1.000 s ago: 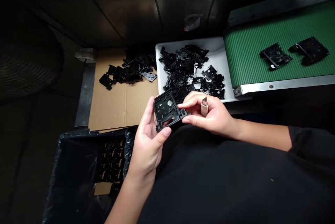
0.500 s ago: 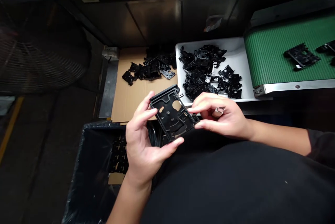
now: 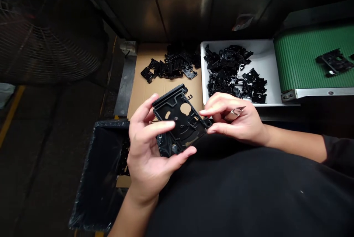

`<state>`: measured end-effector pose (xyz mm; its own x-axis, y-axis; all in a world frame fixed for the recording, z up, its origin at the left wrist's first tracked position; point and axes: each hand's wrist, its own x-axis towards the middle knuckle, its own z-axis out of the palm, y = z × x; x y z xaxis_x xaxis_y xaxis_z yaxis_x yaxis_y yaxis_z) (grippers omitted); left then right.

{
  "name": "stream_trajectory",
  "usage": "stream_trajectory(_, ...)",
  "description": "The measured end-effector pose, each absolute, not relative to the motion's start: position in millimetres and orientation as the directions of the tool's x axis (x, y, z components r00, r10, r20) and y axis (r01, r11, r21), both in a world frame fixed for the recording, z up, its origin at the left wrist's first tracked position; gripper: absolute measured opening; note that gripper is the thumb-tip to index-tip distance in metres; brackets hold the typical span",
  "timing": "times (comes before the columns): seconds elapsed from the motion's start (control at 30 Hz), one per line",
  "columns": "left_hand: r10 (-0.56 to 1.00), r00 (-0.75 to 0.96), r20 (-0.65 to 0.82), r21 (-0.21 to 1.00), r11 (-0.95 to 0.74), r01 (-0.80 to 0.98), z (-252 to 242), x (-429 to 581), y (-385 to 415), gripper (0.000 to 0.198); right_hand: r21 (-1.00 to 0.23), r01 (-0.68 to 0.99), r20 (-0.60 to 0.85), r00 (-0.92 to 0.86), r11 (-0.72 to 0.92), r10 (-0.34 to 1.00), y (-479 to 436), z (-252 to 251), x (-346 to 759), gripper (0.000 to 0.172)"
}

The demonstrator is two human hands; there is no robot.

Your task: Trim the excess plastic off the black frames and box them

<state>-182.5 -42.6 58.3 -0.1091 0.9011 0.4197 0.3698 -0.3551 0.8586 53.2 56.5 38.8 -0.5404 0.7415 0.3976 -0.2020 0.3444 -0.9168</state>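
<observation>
Black frame in both hands, near side of white tray

Left hand (image 3: 149,155) grips black frame (image 3: 190,133) by its edges, one finger across its face. Right hand (image 3: 240,122) pinches the frame's corner; also has a small metallic piece (image 3: 235,113) tucked in its fingers, probably a blade, mostly covered. Lined bin (image 3: 96,170): nearer than white tray (image 3: 272,67) and left of it. Black parts (image 3: 224,78) heaped in tray. Left of tray: cardboard (image 3: 142,100) with another pile (image 3: 171,67). Right of tray: green belt (image 3: 295,59) carrying a black part (image 3: 336,61). Metal panel (image 3: 185,11) behind tray.
</observation>
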Motion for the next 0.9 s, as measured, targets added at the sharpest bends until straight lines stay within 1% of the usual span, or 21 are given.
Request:
stream_trajectory(0.07, 0.900, -0.142, 0.412, 0.875, -0.348, 0.337, 56, -189, -46, 0.100, -0.912, -0.194, 0.408, -0.531, 0.362, 0.743, 55, 40, 45, 0.034)
stream_trajectory(0.1, 0.901, -0.150, 0.407, 0.878, -0.341, 0.334, 54, -192, -48, 0.112, -0.911, -0.192, 0.410, -0.530, 0.366, 0.743, 54, 41, 42, 0.033)
stream_trajectory(0.13, 0.903, -0.153, 0.401, 0.879, -0.332, 0.342, 52, -196, -50, 0.120, -0.911, -0.189, 0.409, -0.530, 0.366, 0.743, 53, 41, 38, 0.033)
stream_trajectory(0.2, 0.911, -0.149, 0.385, 0.874, -0.309, 0.375, 48, -204, -53, 0.124, -0.917, -0.179, 0.394, -0.535, 0.356, 0.747, 51, 41, 32, 0.032)
stream_trajectory(0.27, 0.912, -0.148, 0.383, 0.869, -0.301, 0.394, 46, -210, -56, 0.126, -0.921, -0.170, 0.385, -0.534, 0.351, 0.753, 49, 40, 26, 0.032)
stream_trajectory(0.33, 0.913, -0.156, 0.377, 0.871, -0.292, 0.395, 46, -213, -59, 0.122, -0.919, -0.166, 0.390, -0.522, 0.358, 0.758, 48, 40, 21, 0.032)
stream_trajectory(0.53, 0.909, -0.209, 0.360, 0.883, -0.259, 0.393, 50, -217, -66, 0.112, -0.889, -0.191, 0.451, -0.521, 0.416, 0.725, 47, 40, 10, 0.034)
stream_trajectory(0.63, 0.916, -0.229, 0.329, 0.897, -0.228, 0.378, 54, -217, -69, 0.102, -0.876, -0.193, 0.474, -0.515, 0.442, 0.714, 46, 43, 5, 0.034)
stream_trajectory(0.7, 0.910, -0.231, 0.345, 0.893, -0.242, 0.380, 56, -217, -71, 0.098, -0.868, -0.201, 0.489, -0.506, 0.455, 0.710, 44, 45, 2, 0.032)
stream_trajectory(0.9, 0.902, -0.267, 0.338, 0.905, -0.235, 0.354, 57, -219, -77, 0.101, -0.855, -0.217, 0.512, -0.500, 0.471, 0.698, 42, 50, -3, 0.027)
